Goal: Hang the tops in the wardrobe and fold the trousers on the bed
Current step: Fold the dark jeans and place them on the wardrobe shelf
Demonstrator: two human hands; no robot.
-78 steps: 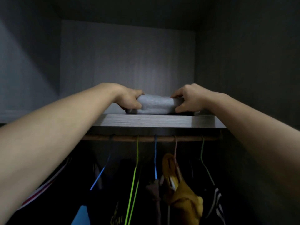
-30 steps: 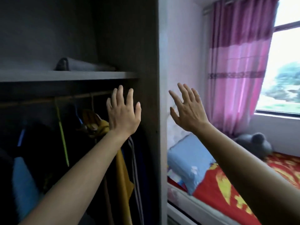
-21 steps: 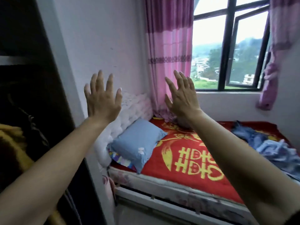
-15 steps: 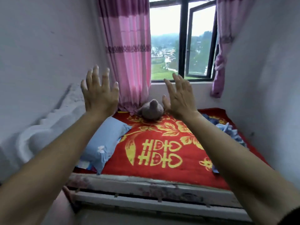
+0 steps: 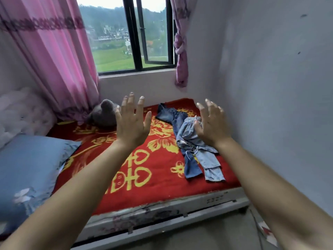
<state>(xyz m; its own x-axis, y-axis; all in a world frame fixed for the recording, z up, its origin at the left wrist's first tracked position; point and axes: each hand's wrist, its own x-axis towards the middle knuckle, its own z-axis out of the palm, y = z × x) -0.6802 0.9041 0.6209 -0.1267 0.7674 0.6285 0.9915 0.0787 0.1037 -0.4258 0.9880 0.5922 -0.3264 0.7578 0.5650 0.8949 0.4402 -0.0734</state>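
1. both hands, left [image 5: 132, 124] and right [image 5: 211, 126], were raised over the bed [image 5: 153, 177], fingers apart, holding nothing.
2. crumpled jeans [image 5: 196, 147] lay on the bed's right side, near the wall.

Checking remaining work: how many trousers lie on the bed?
2: dark blue jeans on the right side of the bed, lighter jeans piled partly over them. Another could hide underneath.

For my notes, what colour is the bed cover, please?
Bed cover: red with yellow motifs; head view.
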